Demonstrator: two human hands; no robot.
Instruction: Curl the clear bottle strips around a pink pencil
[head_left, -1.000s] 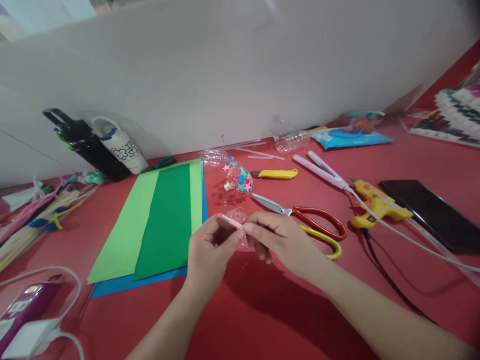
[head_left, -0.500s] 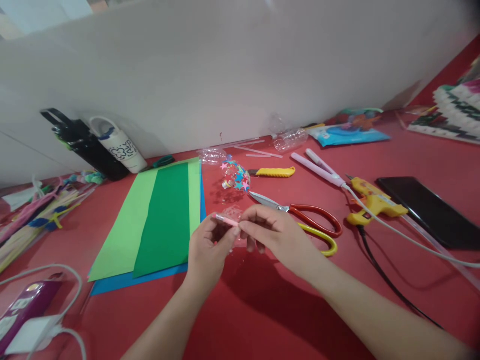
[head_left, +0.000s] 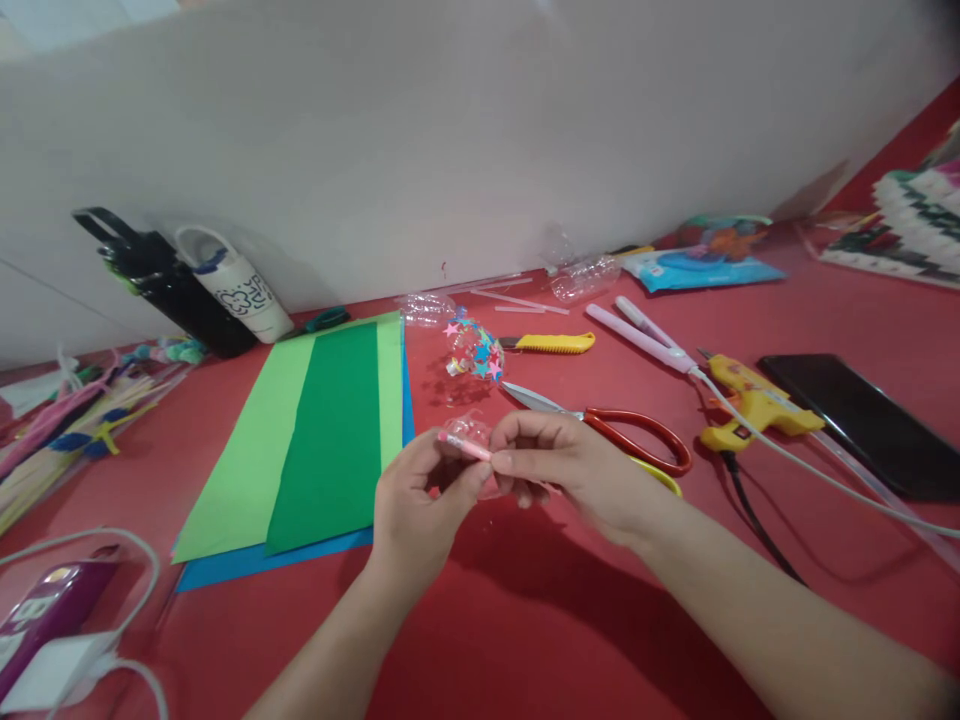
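Both hands meet over the red table, closed on a short pink stick [head_left: 466, 445] with a silvery band near its far end, like a pencil's eraser end. My left hand [head_left: 420, 495] pinches it from the left, thumb along its near side. At its near end are the fingertips of my right hand [head_left: 562, 465], which hide that end. Clear plastic [head_left: 474, 425] shows just behind the fingers; whether they touch it I cannot tell. Beyond lies a clear plastic piece with coloured stars [head_left: 476, 350]. Scissors [head_left: 637, 430] with red and yellow handles lie by my right hand, partly covered.
Green and blue sheets [head_left: 330, 440] lie left. A yellow cutter [head_left: 555, 343], lilac straightener [head_left: 641, 338], yellow glue gun [head_left: 754, 405] and black phone [head_left: 855, 420] are to the right, with cords across the table. Two bottles [head_left: 232, 290] stand by the wall.
Both hands and the pink stick have shifted slightly right and down in view. My right hand covers more of the scissors' yellow handle. The grip looks the same.
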